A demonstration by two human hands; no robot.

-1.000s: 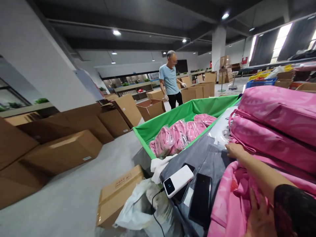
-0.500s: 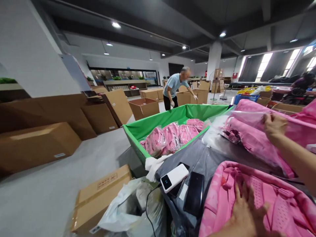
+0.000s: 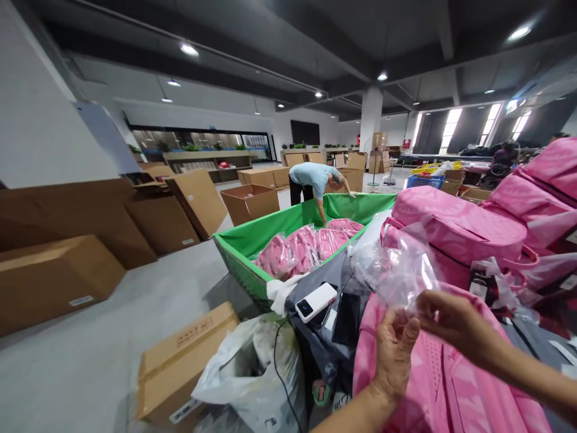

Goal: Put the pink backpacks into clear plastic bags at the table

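A clear plastic bag (image 3: 406,264) hangs crumpled between my hands, above a pink backpack (image 3: 444,373) lying with its padded straps facing up. With fingers closed, my left hand (image 3: 394,352) pinches the bag's near edge. Close beside it, my right hand (image 3: 451,322) is also closed on the same edge. Behind the bag lies another pink backpack (image 3: 460,222), with more pink backpacks (image 3: 536,186) heaped to the right. Part of the backpack underneath is hidden by my forearms.
A green-lined bin (image 3: 246,252) holds several bagged pink backpacks; a co-worker (image 3: 311,180) leans into it. On the grey cover lie a white power bank (image 3: 316,302) and a dark phone (image 3: 346,319). A white plastic bag (image 3: 265,373) and a cardboard box (image 3: 184,361) stand lower left.
My left hand has lifted off the backpack and now grips the clear bag beside my right hand, which moved left and down with it. The co-worker has bent down into the green bin.
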